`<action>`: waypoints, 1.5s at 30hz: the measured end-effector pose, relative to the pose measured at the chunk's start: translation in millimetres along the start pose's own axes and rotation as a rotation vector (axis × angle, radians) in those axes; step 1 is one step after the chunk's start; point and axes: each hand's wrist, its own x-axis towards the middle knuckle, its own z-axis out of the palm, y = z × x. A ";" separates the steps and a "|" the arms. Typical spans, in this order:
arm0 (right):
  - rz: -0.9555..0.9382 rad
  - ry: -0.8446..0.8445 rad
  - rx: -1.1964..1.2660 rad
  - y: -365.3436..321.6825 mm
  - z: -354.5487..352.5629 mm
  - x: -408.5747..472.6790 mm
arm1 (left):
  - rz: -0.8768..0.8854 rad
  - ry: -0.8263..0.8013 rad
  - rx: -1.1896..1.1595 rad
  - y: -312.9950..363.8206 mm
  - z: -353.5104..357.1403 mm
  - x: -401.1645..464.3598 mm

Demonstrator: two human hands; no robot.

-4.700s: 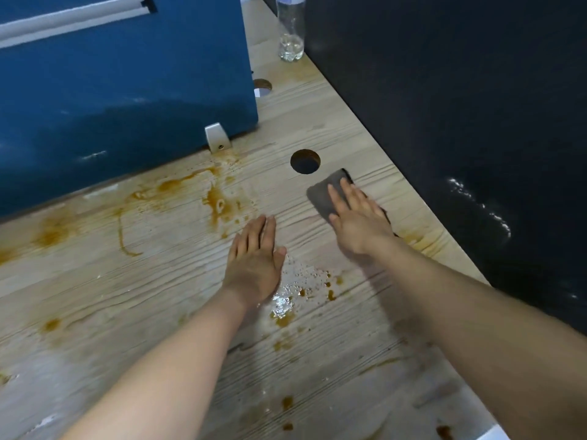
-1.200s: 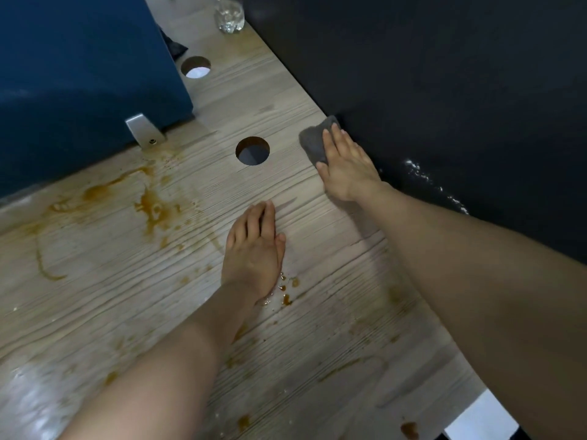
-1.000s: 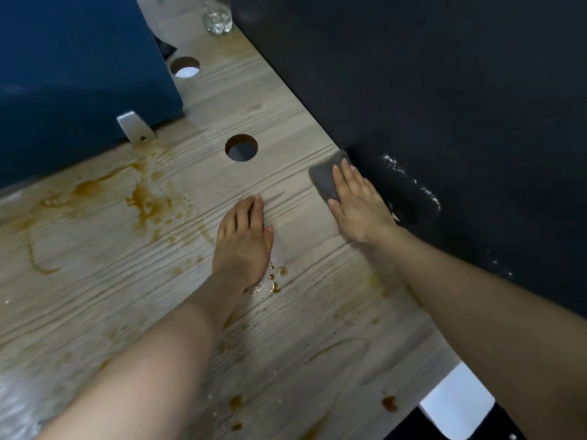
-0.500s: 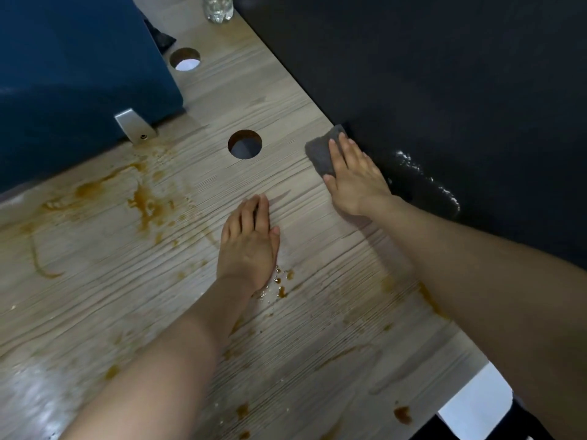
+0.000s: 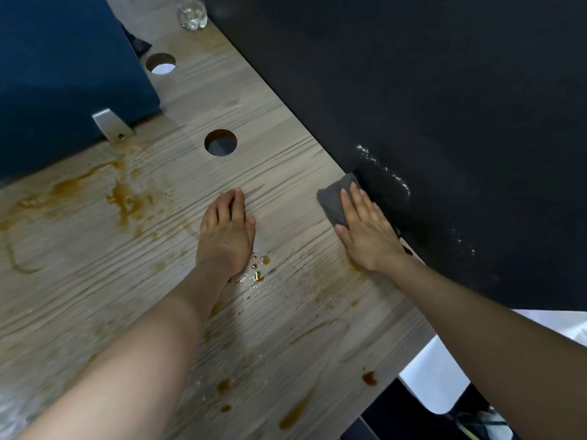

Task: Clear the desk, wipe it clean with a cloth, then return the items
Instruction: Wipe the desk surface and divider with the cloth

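Observation:
A grey cloth (image 5: 334, 198) lies flat on the light wooden desk (image 5: 286, 160), right beside the black panel along its right edge. My right hand (image 5: 365, 230) presses down on the cloth with the fingers flat and covers its near half. My left hand (image 5: 227, 233) rests palm down on the desk's middle, fingers together, holding nothing. Brown spill stains (image 5: 127, 198) spread over the desk's left part, and wet brown drops (image 5: 259, 268) sit just by my left wrist. More brown spots (image 5: 368, 377) lie near the front edge.
A blue partition (image 5: 63, 74) on a metal bracket (image 5: 109, 125) closes the back left. The black panel (image 5: 444, 122) carries wet streaks. Two round cable holes (image 5: 220, 142) (image 5: 160, 63) pierce the desk. A clear bottle (image 5: 192, 14) stands at the far end.
My right hand has slid the cloth back and forth along the black panel and now sits nearer to me than half a second ago. The left hand has stayed planted.

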 end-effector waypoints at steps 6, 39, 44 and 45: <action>-0.032 0.020 -0.022 -4.1 -5.9 26.1 | 0.001 0.009 0.030 -0.2 2.2 0.4; 0.036 0.022 -0.062 25.8 12.8 -35.9 | 0.155 -0.118 0.006 34.0 19.7 -65.3; -0.021 0.055 -0.039 9.2 0.7 6.6 | 0.134 -0.110 0.021 35.6 19.3 -66.5; -0.034 0.067 -0.034 5.1 -1.7 16.6 | 0.134 -0.110 0.025 35.6 18.8 -66.7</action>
